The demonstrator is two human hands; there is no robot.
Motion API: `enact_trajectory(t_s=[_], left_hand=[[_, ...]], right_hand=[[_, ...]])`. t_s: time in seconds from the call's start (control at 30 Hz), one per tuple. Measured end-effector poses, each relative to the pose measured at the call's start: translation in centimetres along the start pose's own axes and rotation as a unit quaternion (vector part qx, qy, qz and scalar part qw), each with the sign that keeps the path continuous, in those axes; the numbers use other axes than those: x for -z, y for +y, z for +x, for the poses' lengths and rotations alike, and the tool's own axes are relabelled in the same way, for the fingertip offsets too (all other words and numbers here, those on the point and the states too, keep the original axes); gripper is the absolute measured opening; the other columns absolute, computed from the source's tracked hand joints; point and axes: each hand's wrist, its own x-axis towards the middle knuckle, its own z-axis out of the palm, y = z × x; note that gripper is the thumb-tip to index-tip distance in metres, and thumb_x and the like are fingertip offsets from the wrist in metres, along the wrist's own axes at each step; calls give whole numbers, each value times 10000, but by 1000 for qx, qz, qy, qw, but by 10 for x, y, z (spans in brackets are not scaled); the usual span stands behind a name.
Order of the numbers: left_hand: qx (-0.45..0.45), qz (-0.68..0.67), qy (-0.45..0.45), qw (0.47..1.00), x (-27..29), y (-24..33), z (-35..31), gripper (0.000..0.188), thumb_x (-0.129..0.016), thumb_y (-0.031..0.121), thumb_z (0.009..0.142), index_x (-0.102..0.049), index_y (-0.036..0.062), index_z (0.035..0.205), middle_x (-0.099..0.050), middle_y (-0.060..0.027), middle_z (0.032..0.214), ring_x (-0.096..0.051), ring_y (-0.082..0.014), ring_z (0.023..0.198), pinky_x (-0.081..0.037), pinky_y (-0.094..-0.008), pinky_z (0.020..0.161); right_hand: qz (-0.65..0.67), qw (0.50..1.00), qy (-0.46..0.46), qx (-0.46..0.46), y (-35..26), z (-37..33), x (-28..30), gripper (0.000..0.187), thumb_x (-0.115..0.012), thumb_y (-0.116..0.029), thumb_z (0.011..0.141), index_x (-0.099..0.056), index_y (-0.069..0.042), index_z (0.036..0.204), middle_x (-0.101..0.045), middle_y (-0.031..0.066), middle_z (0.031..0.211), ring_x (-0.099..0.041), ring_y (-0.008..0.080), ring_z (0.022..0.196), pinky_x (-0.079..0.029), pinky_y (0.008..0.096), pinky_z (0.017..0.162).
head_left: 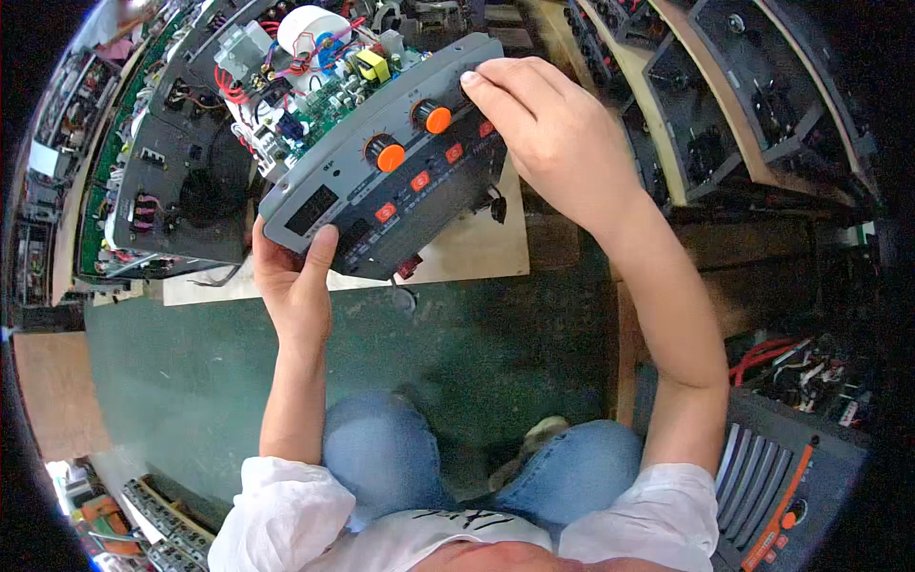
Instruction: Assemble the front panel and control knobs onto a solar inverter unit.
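A grey control panel (355, 181) with a small dark display, orange-capped knobs (389, 155) and red square marks is tilted up in front of me. My left hand (296, 276) grips its lower left corner, thumb on the front face and fingers behind the edge. At the panel's upper right, my right hand (558, 129) has its fingers pinched together against the front, in line with the knobs; what they hold is hidden beneath them. Behind the panel sits an exposed green circuit board (334, 110) with red wires, a white round part and a yellow-wrapped component.
Open dark housings with wiring (181, 200) stand at the left. Shelves with wooden boards (710, 86) hold more dark units at the right. A finished-looking machine with an orange stripe (772, 505) stands at lower right. Below the panel lies a pale board (477, 253) by the green floor (238, 353).
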Motion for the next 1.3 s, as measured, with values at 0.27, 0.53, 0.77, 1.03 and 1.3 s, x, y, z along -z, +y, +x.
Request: enact_trajectory(t_s=[0.27, 0.53, 0.77, 1.03, 1.3], left_hand=[[4, -34, 18, 999, -2, 1, 0, 496, -638, -34, 738, -419, 48, 1176, -530, -59, 1092, -498, -147, 1012, -371, -282, 897], [15, -58, -5, 998, -1, 1, 0, 496, -622, -63, 733, -422, 59, 1170, -522, -55, 1095, -488, -145, 1020, -366, -283, 898], [24, -85, -22, 996, -4, 7, 0, 464, -591, -62, 756, -419, 47, 1172, -521, -58, 1097, -483, -148, 1026, -352, -280, 907], [32, -99, -22, 994, -3, 6, 2, 460, -585, -63, 762, -424, 52, 1177, -528, -54, 1091, -484, -143, 1023, -359, -278, 898], [17, -95, -28, 995, -3, 2, 3, 409, -577, -51, 776, -438, 50, 1147, -527, -52, 1093, -490, -138, 1007, -364, -272, 888]], right_hand=[[-27, 998, 61, 24, 4, 0, -17, 264, -553, -71, 656, -569, 16, 905, -539, 85, 872, -560, 207, 816, -497, 277, 683], [-36, 996, 87, 9, 1, -2, -23, 271, -546, -84, 674, -566, 18, 924, -549, 82, 869, -564, 209, 818, -501, 285, 666], [-39, 998, 42, 6, -4, -3, -12, 336, -546, -26, 653, -555, 4, 988, -556, 97, 958, -559, 230, 882, -480, 298, 762], [-42, 999, 27, -6, -4, -3, -13, 318, -540, -33, 661, -554, 16, 975, -556, 102, 962, -555, 228, 894, -474, 295, 778], [-69, 995, 75, -9, -10, -5, -12, 246, -545, -92, 678, -560, -14, 911, -556, 72, 855, -570, 195, 848, -492, 269, 703]])
